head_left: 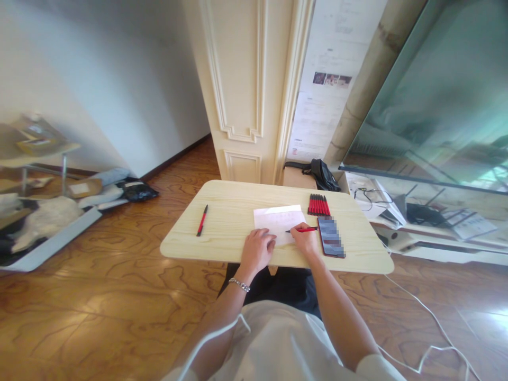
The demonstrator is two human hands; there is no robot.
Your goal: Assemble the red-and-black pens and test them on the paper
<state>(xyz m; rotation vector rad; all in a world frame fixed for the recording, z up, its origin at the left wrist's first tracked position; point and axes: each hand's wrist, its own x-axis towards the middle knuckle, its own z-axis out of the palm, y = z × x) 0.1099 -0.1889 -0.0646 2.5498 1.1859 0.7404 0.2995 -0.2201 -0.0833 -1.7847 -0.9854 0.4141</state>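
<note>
On the light wooden table (230, 201) lies a white sheet of paper (278, 219) with faint marks near its top. My right hand (306, 242) grips a red and black pen (307, 229), its tip over the right part of the sheet. Flat on the paper's lower left corner rests my left hand (260, 246), fingers stretched out and holding nothing. Beside the right hand is a smartphone (330, 238), its screen blurred out. Behind the phone several red and black pens (318, 205) lie side by side in a row. Another such pen (202, 220) lies alone at the left.
A white cable (432, 317) runs over the wooden floor at the right. Beyond the table stand a panelled door (242, 79) and a black bag (323, 174). A large screen (440, 100) is above a cabinet at the right. Bags and boxes crowd the far left.
</note>
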